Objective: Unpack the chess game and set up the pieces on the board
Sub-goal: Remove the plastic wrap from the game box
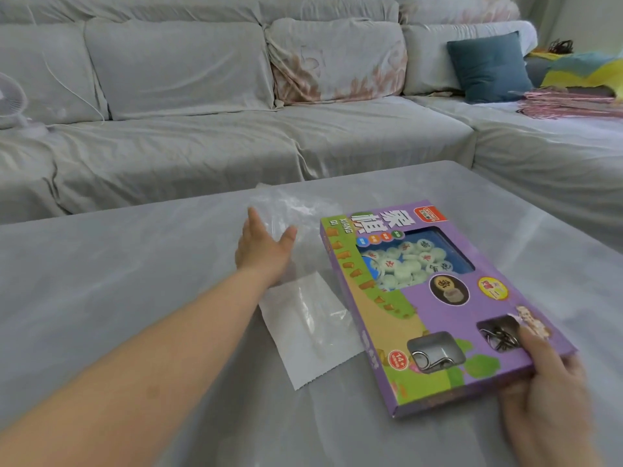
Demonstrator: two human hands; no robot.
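"Lying where, the one xiangqi box [438, 298]?"

"Flat on the grey table [135, 298], right of centre; wide tabletop stretches to its left. Right hand [546, 399] grips the box's near corner, thumb curled on top."

"And the left hand [266, 252]?"

"Fingers straight, holding nothing, at one clear plastic bag [296, 210]; one white sheet [310, 332] lies just beside the box's left edge."

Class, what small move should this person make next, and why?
Probably bring the left hand to the box and open it: the clear wrapper already lies beside it, the pieces are still inside, and the right hand holds its near corner.
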